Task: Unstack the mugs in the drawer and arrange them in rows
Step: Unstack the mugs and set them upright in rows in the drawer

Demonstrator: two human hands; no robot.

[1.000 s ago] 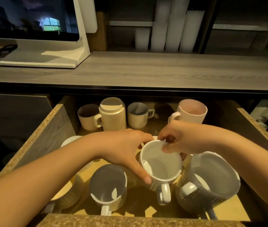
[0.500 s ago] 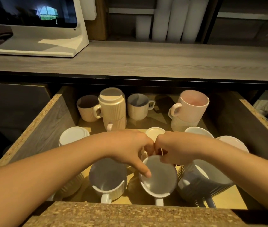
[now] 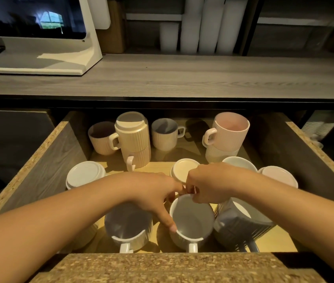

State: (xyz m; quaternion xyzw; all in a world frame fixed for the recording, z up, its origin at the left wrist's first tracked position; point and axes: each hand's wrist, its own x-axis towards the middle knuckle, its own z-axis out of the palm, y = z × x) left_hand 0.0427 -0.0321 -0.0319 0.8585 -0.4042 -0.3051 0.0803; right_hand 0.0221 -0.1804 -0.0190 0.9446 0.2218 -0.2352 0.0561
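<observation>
A white mug [image 3: 192,221] stands upright in the drawer's front row, handle toward me. My left hand [image 3: 153,193] grips its left rim, thumb down its side. My right hand [image 3: 209,182] pinches its far rim. Left of it stands a ribbed white mug [image 3: 128,227]; right of it a grey ribbed mug [image 3: 241,223] leans. At the back are a cream two-mug stack [image 3: 133,137], a pink mug on a ribbed one [image 3: 228,133], and single mugs [image 3: 100,137] [image 3: 165,133]. Upside-down mugs [image 3: 85,174] [image 3: 184,168] [image 3: 278,175] sit mid-drawer.
The open drawer has a chipboard front edge [image 3: 162,266] and wooden side walls [image 3: 45,160]. A grey countertop [image 3: 182,76] lies above, bearing a white monitor stand [image 3: 59,58] at left and white cup stacks [image 3: 202,25] on a shelf behind.
The white mug, tilted and raised a second ago, has come down upright into the front row between the ribbed white and grey mugs. Both hands stayed on its rim.
</observation>
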